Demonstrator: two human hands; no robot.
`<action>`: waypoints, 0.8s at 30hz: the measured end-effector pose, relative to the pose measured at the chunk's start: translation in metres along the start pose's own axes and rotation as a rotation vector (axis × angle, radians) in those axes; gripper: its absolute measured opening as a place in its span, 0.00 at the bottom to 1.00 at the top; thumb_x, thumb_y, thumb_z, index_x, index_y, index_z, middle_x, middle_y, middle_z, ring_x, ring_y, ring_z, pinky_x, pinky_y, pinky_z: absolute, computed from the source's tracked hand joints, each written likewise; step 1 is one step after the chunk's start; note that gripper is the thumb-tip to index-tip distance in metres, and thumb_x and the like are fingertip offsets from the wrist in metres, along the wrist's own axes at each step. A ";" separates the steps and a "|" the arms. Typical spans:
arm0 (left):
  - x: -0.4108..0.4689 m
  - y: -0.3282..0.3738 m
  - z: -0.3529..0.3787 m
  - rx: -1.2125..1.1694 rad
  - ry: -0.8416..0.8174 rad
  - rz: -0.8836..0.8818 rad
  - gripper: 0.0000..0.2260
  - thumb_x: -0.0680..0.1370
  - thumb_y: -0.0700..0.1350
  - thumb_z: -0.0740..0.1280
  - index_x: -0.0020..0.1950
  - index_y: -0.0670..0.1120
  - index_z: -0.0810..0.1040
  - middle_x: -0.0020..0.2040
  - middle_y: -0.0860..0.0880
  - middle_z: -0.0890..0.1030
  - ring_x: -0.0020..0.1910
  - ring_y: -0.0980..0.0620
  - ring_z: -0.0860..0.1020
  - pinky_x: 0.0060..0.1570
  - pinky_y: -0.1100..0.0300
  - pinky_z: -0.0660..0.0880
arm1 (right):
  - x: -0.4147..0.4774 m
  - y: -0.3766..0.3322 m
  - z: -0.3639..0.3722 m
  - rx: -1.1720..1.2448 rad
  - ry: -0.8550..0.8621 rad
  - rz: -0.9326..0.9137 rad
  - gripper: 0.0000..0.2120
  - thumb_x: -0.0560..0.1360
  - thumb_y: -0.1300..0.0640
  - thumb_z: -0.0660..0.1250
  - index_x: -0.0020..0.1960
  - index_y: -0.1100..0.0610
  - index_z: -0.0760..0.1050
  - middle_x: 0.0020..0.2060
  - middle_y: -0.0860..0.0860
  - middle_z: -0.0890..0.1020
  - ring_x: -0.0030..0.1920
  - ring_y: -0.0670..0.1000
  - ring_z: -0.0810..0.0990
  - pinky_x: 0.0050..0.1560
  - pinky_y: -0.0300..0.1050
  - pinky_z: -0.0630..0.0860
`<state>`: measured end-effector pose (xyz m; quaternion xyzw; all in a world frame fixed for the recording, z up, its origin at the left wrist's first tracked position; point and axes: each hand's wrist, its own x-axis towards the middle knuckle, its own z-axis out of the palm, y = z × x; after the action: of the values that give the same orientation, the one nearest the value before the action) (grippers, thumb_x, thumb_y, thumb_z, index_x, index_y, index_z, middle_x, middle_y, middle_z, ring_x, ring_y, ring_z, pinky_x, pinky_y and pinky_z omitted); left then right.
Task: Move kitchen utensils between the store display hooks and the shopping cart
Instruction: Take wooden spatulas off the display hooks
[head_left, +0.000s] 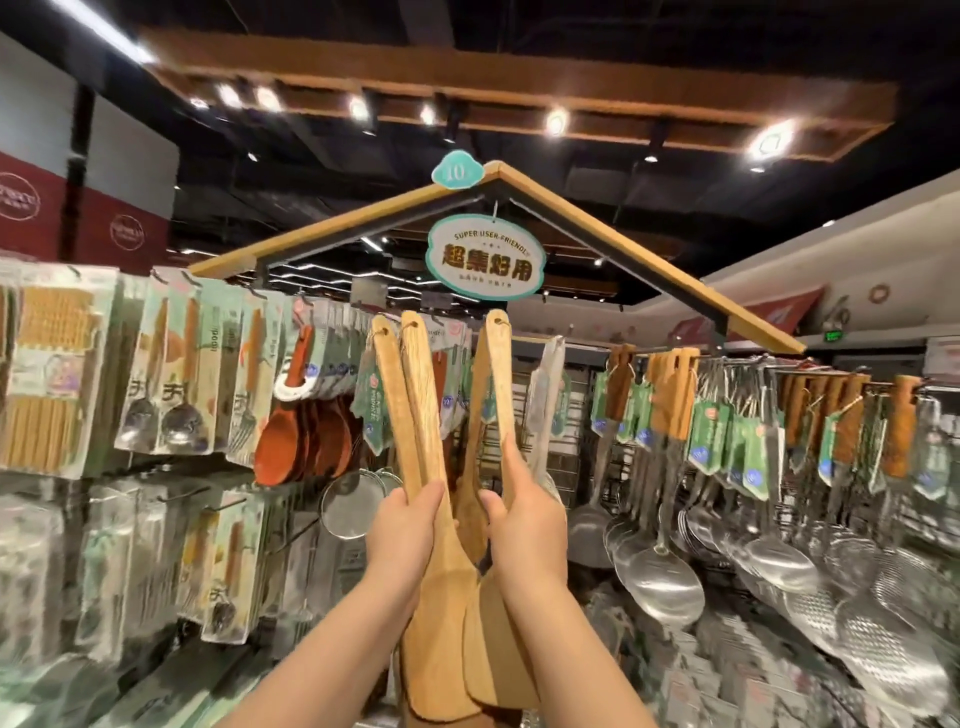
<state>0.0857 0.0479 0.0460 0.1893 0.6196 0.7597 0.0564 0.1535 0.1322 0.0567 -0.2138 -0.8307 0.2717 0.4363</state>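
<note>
Wooden spatulas (397, 415) are held upright just below the hanging sign (485, 257), one bunch gripped in the curled left hand (402, 530), another in the right hand (527, 525), holed ends kept uppermost, probably for threading onto hooks (182, 494) beside the sign.

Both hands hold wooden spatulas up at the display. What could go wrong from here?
1. The left hand and right hand each grip a bundle of spatulas at mid-handle; one could slip and fall.
2. Their tips sit close to hanging goods; they may snag or knock them.
</note>
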 end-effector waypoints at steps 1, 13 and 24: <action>0.006 -0.001 -0.004 0.011 -0.012 0.015 0.12 0.76 0.51 0.64 0.47 0.43 0.78 0.42 0.45 0.83 0.44 0.44 0.82 0.51 0.44 0.78 | 0.001 -0.003 0.004 -0.024 0.027 -0.006 0.32 0.79 0.54 0.63 0.75 0.37 0.50 0.45 0.50 0.80 0.45 0.50 0.79 0.49 0.46 0.75; 0.032 -0.001 -0.034 0.029 -0.095 0.095 0.08 0.78 0.49 0.63 0.47 0.45 0.77 0.40 0.47 0.83 0.41 0.48 0.82 0.47 0.51 0.78 | 0.007 -0.012 0.052 0.012 0.106 0.043 0.32 0.79 0.54 0.62 0.74 0.34 0.49 0.43 0.50 0.81 0.44 0.50 0.79 0.45 0.45 0.74; 0.054 -0.008 -0.037 0.097 -0.088 0.135 0.10 0.78 0.52 0.63 0.46 0.46 0.76 0.44 0.46 0.82 0.45 0.47 0.81 0.49 0.47 0.78 | 0.032 0.004 0.066 -0.066 0.043 0.101 0.35 0.79 0.55 0.61 0.74 0.33 0.43 0.41 0.51 0.81 0.40 0.50 0.79 0.41 0.46 0.76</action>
<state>0.0213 0.0326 0.0438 0.2663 0.6384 0.7218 0.0229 0.0820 0.1366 0.0424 -0.2756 -0.8177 0.2613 0.4325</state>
